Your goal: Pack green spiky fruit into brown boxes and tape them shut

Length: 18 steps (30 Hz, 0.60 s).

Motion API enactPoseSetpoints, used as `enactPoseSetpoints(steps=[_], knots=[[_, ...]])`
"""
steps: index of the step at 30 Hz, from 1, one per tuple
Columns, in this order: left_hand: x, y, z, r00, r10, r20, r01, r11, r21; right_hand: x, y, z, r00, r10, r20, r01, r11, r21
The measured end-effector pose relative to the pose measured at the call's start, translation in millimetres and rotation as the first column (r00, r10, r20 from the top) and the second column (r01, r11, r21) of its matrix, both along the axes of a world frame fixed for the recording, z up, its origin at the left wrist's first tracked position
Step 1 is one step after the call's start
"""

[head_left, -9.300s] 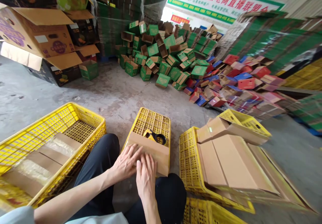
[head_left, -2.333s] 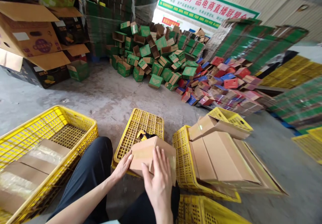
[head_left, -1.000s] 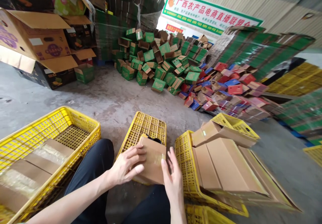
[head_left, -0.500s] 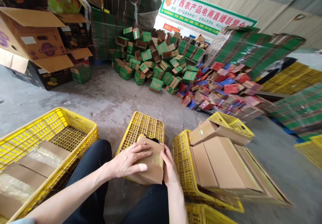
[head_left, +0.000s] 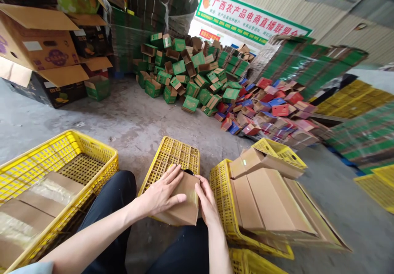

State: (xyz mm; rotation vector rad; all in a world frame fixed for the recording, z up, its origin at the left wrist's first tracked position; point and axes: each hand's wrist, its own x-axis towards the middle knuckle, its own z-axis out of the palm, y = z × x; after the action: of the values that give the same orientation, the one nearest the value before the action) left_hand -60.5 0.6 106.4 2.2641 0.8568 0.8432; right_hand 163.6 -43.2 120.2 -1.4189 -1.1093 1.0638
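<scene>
A small brown cardboard box (head_left: 184, 208) sits in front of me on an upturned yellow plastic crate (head_left: 177, 147), with a strip of clear tape near its right edge. My left hand (head_left: 166, 190) lies flat across the top of the box, fingers stretched forward and thumb spread out. On the right side, my right hand (head_left: 208, 202) grips the box by its edge with bent fingers. Just behind the box shows a small curved black thing (head_left: 188, 171); most of it is hidden.
To my left stands a yellow crate (head_left: 115, 163) with taped boxes (head_left: 53, 194) inside. A second crate (head_left: 220, 196), on the right, bears flat cardboard boxes (head_left: 271, 196). Green boxes (head_left: 191, 103) and red and blue boxes (head_left: 280, 110) lie heaped across the floor.
My left hand has slid forward on the box, and its thumb has spread. The right fingers have shifted slightly along the edge. A yellow bit behind the box no longer shows.
</scene>
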Motion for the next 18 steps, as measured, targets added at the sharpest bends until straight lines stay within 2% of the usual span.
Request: enactPoseSetpoints(steps=[3, 8, 10, 11, 12, 14, 16, 18], knots=[[-4, 4, -5.4, 0.999, 0.035, 0.027, -0.033, 0.996, -0.08, -6, -2, 0.5, 1.0, 0.027, -0.012, -0.027, 0.999, -0.018], [-6, 17, -13.3, 0.995, 0.021, 0.095, 0.003, 0.969, -0.245, -8, -2, 2.8, 0.999, -0.013, -0.034, 0.011, 0.998, -0.059], [-5, 21, -16.0, 0.993, 0.024, 0.119, 0.014, 0.951, -0.308, -6, -1, 4.1, 0.998, -0.006, 0.064, 0.009, 0.999, -0.052], [-4, 22, -17.1, 0.991, 0.032, 0.126, 0.012, 0.945, -0.328, -6, -2, 4.5, 0.987, -0.019, 0.162, 0.024, 0.999, -0.029], [-2, 22, -17.8, 0.99, 0.041, 0.133, 0.006, 0.941, -0.339, -7, -3, 4.5, 0.957, -0.046, 0.288, 0.045, 0.999, 0.012], [0, 22, -18.0, 0.986, 0.071, 0.148, -0.016, 0.939, -0.345, -14, -10, 3.1, 0.823, -0.11, 0.557, 0.044, 0.99, 0.13], [3, 20, -16.7, 0.98, 0.106, 0.167, -0.042, 0.936, -0.348, -27, -21, -0.3, 0.648, -0.136, 0.75, -0.047, 0.975, 0.217], [4, 17, -14.5, 0.973, 0.133, 0.187, -0.059, 0.933, -0.355, -42, -33, -4.2, 0.518, -0.131, 0.845, -0.148, 0.96, 0.239]])
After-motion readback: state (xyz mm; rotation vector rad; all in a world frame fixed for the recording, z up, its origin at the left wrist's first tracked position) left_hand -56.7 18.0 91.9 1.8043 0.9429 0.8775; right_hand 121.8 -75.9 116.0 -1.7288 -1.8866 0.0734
